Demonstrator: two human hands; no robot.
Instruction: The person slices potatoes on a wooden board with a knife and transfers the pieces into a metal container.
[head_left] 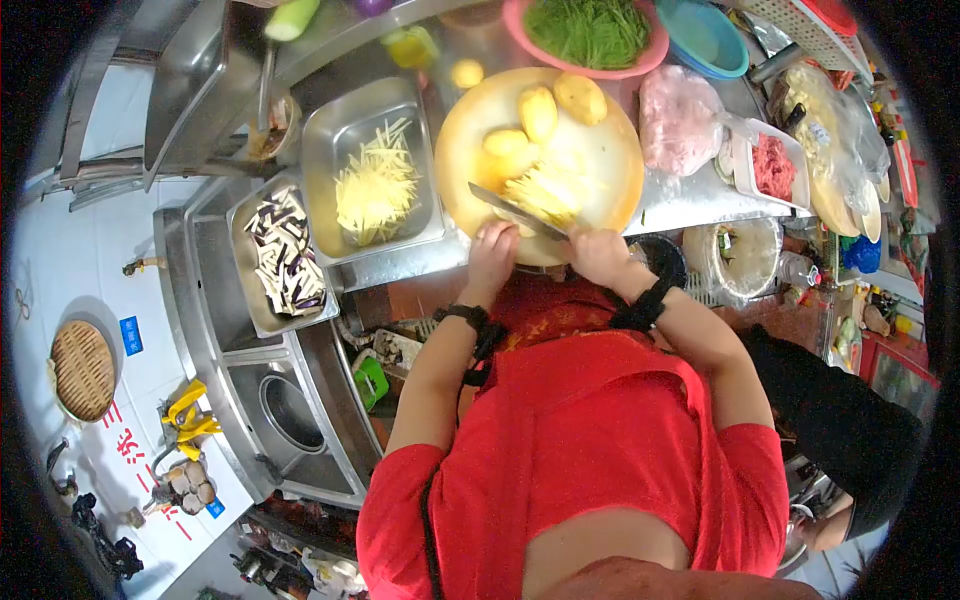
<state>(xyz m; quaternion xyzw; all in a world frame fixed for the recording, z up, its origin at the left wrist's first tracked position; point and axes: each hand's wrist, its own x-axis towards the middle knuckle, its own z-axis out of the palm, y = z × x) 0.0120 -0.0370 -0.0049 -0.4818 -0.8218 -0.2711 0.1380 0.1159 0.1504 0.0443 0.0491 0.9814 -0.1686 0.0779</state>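
1. The right hand (600, 256) is closed around the handle of a knife (512, 211). The broad blade lies slanted across the near part of the round cutting board (612, 172).
2. The left hand (491, 256) rests at the near edge of the cutting board, just beside the blade, with its fingers curled. I cannot tell whether it grips anything under them.
3. A pile of potato strips (545, 190) lies on the cutting board, touching the far side of the blade.
4. Several whole peeled potatoes (538, 112) sit further back on the same board, near the strips.
5. Both wrists wear dark bands, and the arms come out from a red shirt (590, 430).
6. To the left of the board, a steel tray (328, 135) holds a heap of cut potato.
7. Beside it, further left, a second tray (240, 215) holds dark eggplant strips.
8. Behind the board stands a pink bowl (519, 26) of green shreds, with a blue bowl (706, 36) next to it.
9. To the right of the board lie a bag of pale meat (676, 120) and a small dish of red minced meat (773, 166).
10. A person in a dark sleeve (850, 430) stands at the right.
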